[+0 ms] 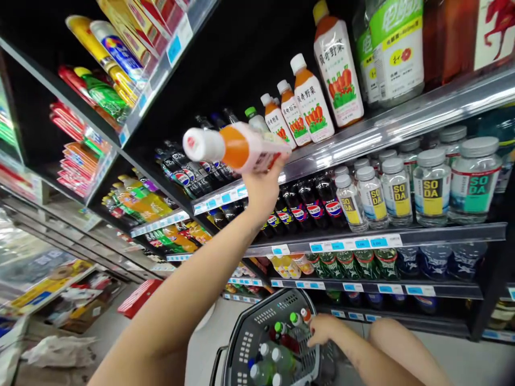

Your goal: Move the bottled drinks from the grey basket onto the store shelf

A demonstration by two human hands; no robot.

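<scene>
While the left hand (pixel 263 187) is raised in front of the shelves, its fingers are wrapped round the label end of a bottle (pixel 237 147) of orange drink, which lies almost on its side in the air with its white cap pointing left. That bottle hangs just before the edge of a shelf (pixel 386 128) where a row of like juice bottles (pixel 311 104) stands upright, white caps up. Below them, cola bottles (pixel 311 201) and clear soda bottles (pixel 432 187) fill the next shelf. Low down, the right hand (pixel 324 329) lies palm down inside a grey basket (pixel 245 343), touching the tops of the drinks (pixel 277 356) stacked there, near an orange cap; whether its fingers grip anything cannot be told. Green and white caps show beside it in the basket. The two hands are well apart.
</scene>
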